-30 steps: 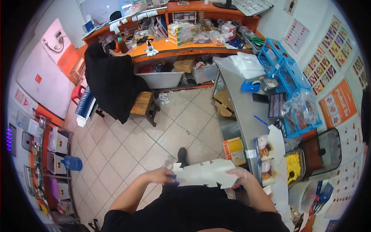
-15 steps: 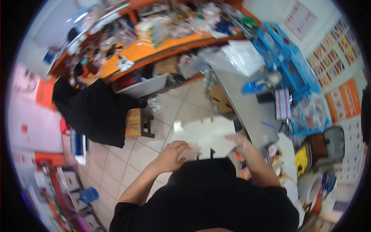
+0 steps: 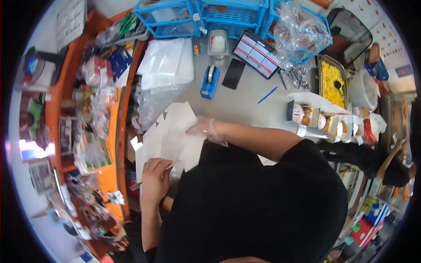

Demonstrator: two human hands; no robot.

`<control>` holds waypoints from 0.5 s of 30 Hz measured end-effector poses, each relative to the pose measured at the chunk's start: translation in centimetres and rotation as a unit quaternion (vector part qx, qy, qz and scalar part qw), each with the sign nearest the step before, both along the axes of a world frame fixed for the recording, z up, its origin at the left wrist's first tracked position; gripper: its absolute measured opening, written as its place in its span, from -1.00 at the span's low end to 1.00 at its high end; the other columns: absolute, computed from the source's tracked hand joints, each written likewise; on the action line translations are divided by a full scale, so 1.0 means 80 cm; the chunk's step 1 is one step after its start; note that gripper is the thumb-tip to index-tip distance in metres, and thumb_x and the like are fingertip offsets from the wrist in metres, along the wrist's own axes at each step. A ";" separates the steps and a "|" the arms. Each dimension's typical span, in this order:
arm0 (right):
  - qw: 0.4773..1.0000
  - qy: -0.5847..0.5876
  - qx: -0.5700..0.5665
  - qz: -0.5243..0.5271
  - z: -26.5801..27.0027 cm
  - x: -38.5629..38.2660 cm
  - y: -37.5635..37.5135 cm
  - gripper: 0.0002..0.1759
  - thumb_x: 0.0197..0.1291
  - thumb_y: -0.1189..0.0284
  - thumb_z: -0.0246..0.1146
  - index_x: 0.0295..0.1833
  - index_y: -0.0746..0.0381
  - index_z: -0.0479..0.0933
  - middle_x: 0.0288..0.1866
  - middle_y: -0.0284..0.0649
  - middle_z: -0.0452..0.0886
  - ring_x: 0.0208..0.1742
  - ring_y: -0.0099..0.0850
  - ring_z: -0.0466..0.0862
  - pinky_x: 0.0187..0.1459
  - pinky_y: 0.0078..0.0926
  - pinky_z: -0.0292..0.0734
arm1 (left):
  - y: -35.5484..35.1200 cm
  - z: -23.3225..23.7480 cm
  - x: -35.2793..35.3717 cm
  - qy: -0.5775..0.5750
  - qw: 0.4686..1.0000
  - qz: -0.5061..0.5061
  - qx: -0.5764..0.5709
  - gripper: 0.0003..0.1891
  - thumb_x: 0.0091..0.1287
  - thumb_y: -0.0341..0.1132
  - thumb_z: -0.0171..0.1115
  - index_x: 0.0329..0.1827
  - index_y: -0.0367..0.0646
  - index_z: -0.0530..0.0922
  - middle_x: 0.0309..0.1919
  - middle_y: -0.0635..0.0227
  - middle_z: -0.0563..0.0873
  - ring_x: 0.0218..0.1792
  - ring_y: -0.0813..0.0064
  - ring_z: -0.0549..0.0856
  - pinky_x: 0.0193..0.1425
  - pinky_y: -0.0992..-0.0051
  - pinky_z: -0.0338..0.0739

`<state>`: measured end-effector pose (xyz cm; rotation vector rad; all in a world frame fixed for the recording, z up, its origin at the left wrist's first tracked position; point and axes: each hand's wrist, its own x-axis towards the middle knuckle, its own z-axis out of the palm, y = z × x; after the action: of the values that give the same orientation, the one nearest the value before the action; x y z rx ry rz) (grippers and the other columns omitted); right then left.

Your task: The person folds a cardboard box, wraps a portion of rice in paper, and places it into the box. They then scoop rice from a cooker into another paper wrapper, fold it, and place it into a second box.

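Observation:
A flat white cardboard box blank (image 3: 169,138), with notches and flaps along its edges, is held in front of my body at the near left of the counter. My left hand (image 3: 155,175) is bare and grips the blank's lower edge, fingers closed over it. In a clear plastic glove, my right hand (image 3: 202,128) pinches the blank's right side. Part of the blank's near edge is hidden by my black shirt and my hands.
On the grey counter (image 3: 237,105) are white plastic bags (image 3: 166,63), a blue tape dispenser (image 3: 210,81), a phone (image 3: 233,73) and a blue pen (image 3: 267,95). Filled food boxes (image 3: 324,120) and a tray of yellow food (image 3: 332,83) stand right. An orange shelf (image 3: 112,166) is left.
My view has swung to the right, bringing the counter in front of me. The blank has come round with both hands still on it, and it now appears tilted and further left.

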<state>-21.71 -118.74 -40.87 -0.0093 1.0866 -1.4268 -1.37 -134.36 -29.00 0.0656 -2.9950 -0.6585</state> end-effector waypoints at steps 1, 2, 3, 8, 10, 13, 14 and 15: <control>0.999 0.049 -0.006 0.021 0.001 -0.005 -0.012 -0.52 0.19 0.42 0.51 0.18 0.36 0.60 0.02 -0.12 0.73 0.03 -0.35 0.74 0.02 -0.31 0.68 | -0.023 -0.003 -0.010 -0.026 0.998 0.000 0.055 -0.75 0.13 -0.63 0.28 -0.13 -0.22 0.68 -0.30 0.17 0.69 -0.20 0.04 0.65 -0.07 0.24 0.52; 0.999 0.045 -0.006 0.006 -0.002 -0.011 -0.026 -0.52 0.19 0.42 0.51 0.18 0.36 0.60 0.02 -0.12 0.73 0.03 -0.35 0.74 0.02 -0.31 0.68 | -0.053 -0.013 -0.022 -0.098 0.986 0.034 0.133 -0.88 0.20 -0.57 0.36 -0.21 -0.29 0.68 -0.34 0.13 0.68 -0.23 0.11 0.67 -0.08 0.31 0.52; 0.997 0.077 -0.027 0.007 -0.008 -0.017 -0.040 -0.52 0.17 0.44 0.51 0.18 0.37 0.60 0.01 -0.11 0.74 0.03 -0.34 0.74 0.04 -0.30 0.66 | -0.079 -0.020 -0.034 -0.177 0.962 0.066 0.197 -0.90 0.23 -0.51 0.41 -0.24 -0.32 0.67 -0.36 0.13 0.69 -0.27 0.21 0.71 -0.12 0.36 0.53; 0.970 0.241 0.002 0.030 0.021 -0.059 -0.102 -0.46 0.16 0.39 0.52 0.20 0.42 0.58 0.01 -0.05 0.75 0.01 -0.31 0.73 0.07 -0.28 0.62 | -0.174 -0.096 -0.111 -0.275 0.916 0.074 0.282 -0.52 0.18 -0.37 0.51 0.10 -0.25 0.47 -0.29 0.17 0.69 -0.26 0.26 0.72 -0.13 0.32 0.58; 0.971 0.236 0.013 0.017 0.027 -0.066 -0.124 -0.47 0.18 0.37 0.51 0.19 0.42 0.60 0.00 -0.05 0.75 0.00 -0.31 0.73 0.06 -0.29 0.62 | -0.206 -0.084 -0.150 -0.258 0.947 0.009 0.191 -0.28 0.07 -0.35 0.59 0.28 -0.19 0.38 -0.02 0.13 0.64 0.05 0.19 0.67 0.12 0.30 0.54; 0.943 0.328 0.053 0.024 0.065 -0.075 -0.148 -0.53 0.20 0.33 0.47 0.16 0.35 0.67 -0.02 -0.08 0.79 -0.04 -0.26 0.76 0.08 -0.28 0.60 | -0.288 -0.047 -0.209 -0.186 0.961 -0.104 0.176 -0.09 -0.01 -0.34 0.64 0.44 -0.16 0.31 0.28 0.12 0.50 0.38 0.12 0.46 0.43 0.29 0.37; 0.951 0.307 0.028 -0.016 0.071 -0.069 -0.158 -0.54 0.20 0.33 0.47 0.16 0.34 0.67 -0.01 -0.11 0.79 -0.02 -0.28 0.75 0.10 -0.28 0.59 | -0.321 -0.038 -0.232 -0.139 0.961 -0.146 0.189 0.00 -0.05 -0.33 0.66 0.51 -0.14 0.27 0.41 0.14 0.41 0.52 0.10 0.33 0.55 0.29 0.25; 0.957 0.287 0.005 -0.052 0.077 -0.064 -0.169 -0.55 0.21 0.33 0.46 0.16 0.32 0.68 0.00 -0.13 0.79 0.00 -0.30 0.75 0.11 -0.29 0.58 | -0.358 -0.042 -0.258 -0.117 0.946 -0.154 0.260 0.03 -0.04 -0.34 0.66 0.54 -0.13 0.25 0.44 0.15 0.39 0.55 0.12 0.29 0.58 0.27 0.23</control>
<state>-26.81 -132.26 -34.69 -0.3852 1.5848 -1.5568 -22.04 -163.01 -32.35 -0.3233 -2.9769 -1.5633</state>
